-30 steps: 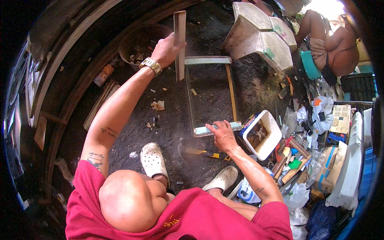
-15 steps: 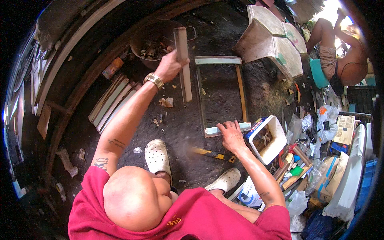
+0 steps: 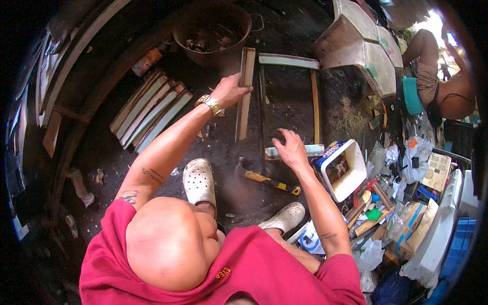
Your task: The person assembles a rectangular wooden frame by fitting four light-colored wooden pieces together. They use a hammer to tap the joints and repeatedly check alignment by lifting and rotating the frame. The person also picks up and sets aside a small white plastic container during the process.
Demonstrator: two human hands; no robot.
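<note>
My left hand point(image 3: 231, 92) is closed around a long, pale wooden slat point(image 3: 245, 114), held upright in the picture just left of a rectangular wooden frame point(image 3: 315, 104). The frame lies on the dark ground, with pale green bars at its far and near ends. Over the near bar, my right hand point(image 3: 292, 150) has its fingers apart and bent, holding nothing; whether it touches the bar I cannot tell. Closer to my feet lies a hammer point(image 3: 267, 180) with a yellow and black handle.
Several painted wooden slats point(image 3: 152, 114) are stacked at left, below a large metal pot point(image 3: 218, 56). Right of the frame stand a white bucket point(image 3: 356, 178) and a pale angular block point(image 3: 356, 53). Mixed scrap point(image 3: 376, 208) covers the right side; another person point(image 3: 432, 76) sits beyond.
My left hand has brought the slat rightward, closer beside the frame. My right hand has loosened from the near bar, its fingers now raised and apart. The view has shifted somewhat.
</note>
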